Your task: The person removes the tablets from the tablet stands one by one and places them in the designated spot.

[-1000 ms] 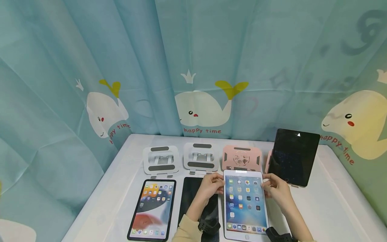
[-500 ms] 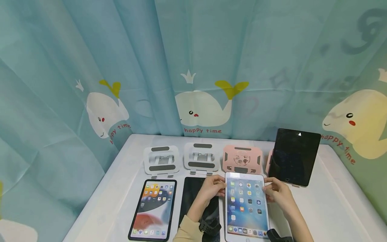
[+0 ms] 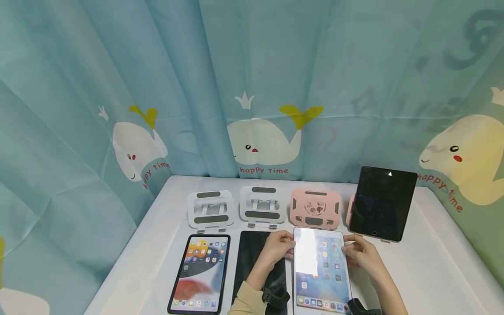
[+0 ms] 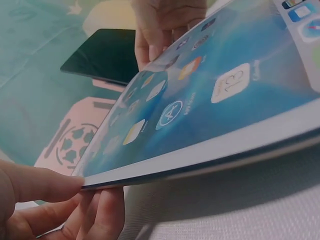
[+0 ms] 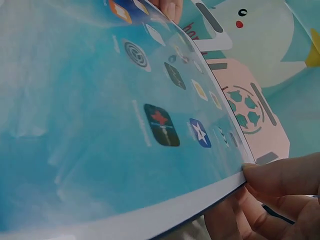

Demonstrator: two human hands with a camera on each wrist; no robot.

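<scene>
Both hands hold a white tablet [image 3: 327,280] with a lit home screen, in front of a pink tablet stand [image 3: 315,207]. My left hand [image 3: 275,249] pinches its left edge near the top, thumb on the front face and fingers underneath. On the opposite edge my right hand [image 3: 364,254] pinches it the same way. In the left wrist view the tablet [image 4: 200,115] has its gripped end raised off the white cloth. Glare covers the screen's upper left in the head view. The tablet's bottom runs out of the head frame.
Two pale grey stands [image 3: 210,209] stand at the back left. A black tablet [image 3: 383,203] leans on another pink stand [image 3: 349,209] at right. A dark tablet [image 3: 250,249] lies partly under my left forearm, beside a lit black-framed tablet [image 3: 200,273]. A whale-print curtain [image 3: 267,65] hangs behind.
The white tablet and both hands have moved slightly toward me, uncovering more of the pink stand's lower edge. Bright glare has appeared on the screen. The other tablets stay put.
</scene>
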